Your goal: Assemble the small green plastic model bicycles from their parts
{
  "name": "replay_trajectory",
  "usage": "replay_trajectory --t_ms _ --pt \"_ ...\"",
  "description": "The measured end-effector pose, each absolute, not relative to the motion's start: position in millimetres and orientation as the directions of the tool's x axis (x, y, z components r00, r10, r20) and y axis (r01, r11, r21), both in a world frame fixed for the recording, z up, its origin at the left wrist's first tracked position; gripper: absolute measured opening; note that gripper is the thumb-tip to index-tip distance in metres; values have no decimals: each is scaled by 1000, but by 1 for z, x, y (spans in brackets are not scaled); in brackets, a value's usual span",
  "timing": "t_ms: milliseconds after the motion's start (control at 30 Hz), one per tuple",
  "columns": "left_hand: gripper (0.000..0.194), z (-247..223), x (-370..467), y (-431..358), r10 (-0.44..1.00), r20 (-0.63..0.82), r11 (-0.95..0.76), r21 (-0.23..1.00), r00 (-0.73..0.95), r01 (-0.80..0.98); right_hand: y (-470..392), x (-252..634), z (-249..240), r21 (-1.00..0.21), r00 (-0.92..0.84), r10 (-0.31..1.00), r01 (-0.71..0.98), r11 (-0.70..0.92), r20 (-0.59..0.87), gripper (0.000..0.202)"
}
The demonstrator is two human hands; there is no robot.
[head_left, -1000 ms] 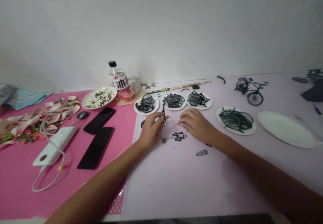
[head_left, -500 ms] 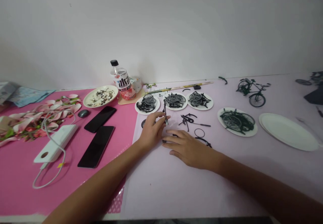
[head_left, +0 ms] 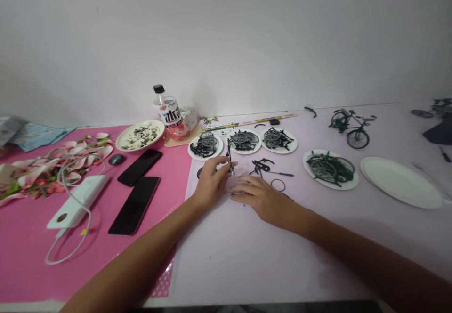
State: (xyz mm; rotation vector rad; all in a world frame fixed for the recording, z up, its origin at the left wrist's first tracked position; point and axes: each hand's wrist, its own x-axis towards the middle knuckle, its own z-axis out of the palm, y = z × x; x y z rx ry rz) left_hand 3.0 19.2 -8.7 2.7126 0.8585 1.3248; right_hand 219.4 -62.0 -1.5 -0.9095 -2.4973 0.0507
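Observation:
My left hand (head_left: 211,185) pinches a thin dark bicycle part (head_left: 230,155) that stands upright from its fingertips. Just to the right, my right hand (head_left: 263,201) hovers low over the table with its fingers apart, near the lower end of that part. A small wheel (head_left: 199,172) is partly hidden behind my left hand. Beyond my right hand lie loose black parts (head_left: 261,166), a screwdriver (head_left: 285,174) and a thin black ring (head_left: 278,185). A curved black piece is mostly covered by my right hand.
Three plates of black parts (head_left: 243,152) stand behind my hands. Rightward are a plate of green parts (head_left: 331,186), bare white plates (head_left: 399,181) and a finished bicycle (head_left: 353,127). Leftward are two phones (head_left: 134,205), a power strip (head_left: 76,200), a bottle (head_left: 172,117) and a bowl (head_left: 140,149).
My right hand has shifted slightly right and covers more of the curved black piece. My left hand keeps its pinch on the upright part. The view has shifted slightly.

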Motion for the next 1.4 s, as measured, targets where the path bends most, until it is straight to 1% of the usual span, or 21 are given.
replay_trajectory --t_ms 67,233,300,367,433,467,600,767,867,967,1133,1267,1400 --pt "31 -8 3 19 463 733 -855 222 498 468 -57 226 -3 -170 -655 607 605 778 450 52" --pt "33 -8 3 21 439 745 -864 197 503 463 -39 246 -2 -142 -567 644 684 716 514 55" --pt "33 -8 3 21 437 746 -865 196 502 462 -34 251 -2 -139 -543 651 702 699 531 47" --pt "33 -8 3 21 440 744 -865 200 503 461 -32 252 0 -138 -547 655 703 697 521 31" --pt "33 -8 3 20 448 738 -861 206 504 465 -33 251 1 -141 -579 657 689 711 483 19" --pt "34 -8 3 20 451 736 -860 208 505 466 -34 250 2 -145 -599 659 680 719 454 19" --pt "35 -8 3 19 457 734 -858 214 504 467 -39 246 5 -197 -643 675 655 729 361 23" --pt "35 -7 3 19 451 734 -861 210 507 463 -40 246 8 -255 -626 703 658 709 339 21" --pt "36 -8 3 20 443 740 -867 208 507 454 -41 246 10 -292 -617 720 659 693 318 29" --pt "35 -9 3 21 446 738 -865 211 506 455 -41 246 10 -319 -608 731 658 682 309 34" --pt "35 -10 3 22 442 746 -868 218 498 445 -39 248 7 -349 -600 738 650 675 308 31" --pt "35 -9 2 21 458 730 -863 229 508 449 -40 248 9 -408 -566 772 657 634 289 32" --pt "34 -8 2 20 454 735 -862 219 503 458 -39 247 11 -433 -531 788 659 615 311 30"
